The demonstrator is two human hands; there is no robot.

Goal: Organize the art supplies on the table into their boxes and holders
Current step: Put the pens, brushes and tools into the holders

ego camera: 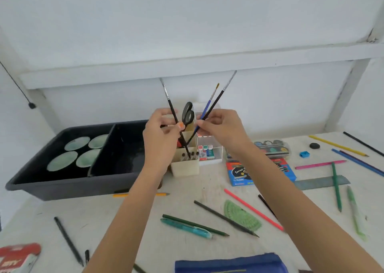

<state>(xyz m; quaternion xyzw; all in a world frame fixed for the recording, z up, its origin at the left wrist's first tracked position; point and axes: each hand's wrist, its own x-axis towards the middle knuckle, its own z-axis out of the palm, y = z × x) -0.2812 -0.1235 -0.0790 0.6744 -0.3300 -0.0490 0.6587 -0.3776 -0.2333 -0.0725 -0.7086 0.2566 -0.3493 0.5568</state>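
Three in play at centre frame, lower ends reaching into the holder (185, 168). Left of centre: black brush (172, 108) pinched mid-handle by the left hand (160, 135). Between: scissors (188, 113), loops up. Right of centre: blue brush (207, 106) and second black brush (220, 95) pinched together by the right hand (222, 129). Likely light, stiff, smooth; best gripped mid-shaft, clear of the soft bristles.

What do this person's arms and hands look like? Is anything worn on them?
The left forearm and right forearm are bare, with no sleeves in view and no watch or bracelet. The left hand and right hand wear no gloves and show no rings. A nail on the left hand is painted orange; the other nails are too unclear to judge.
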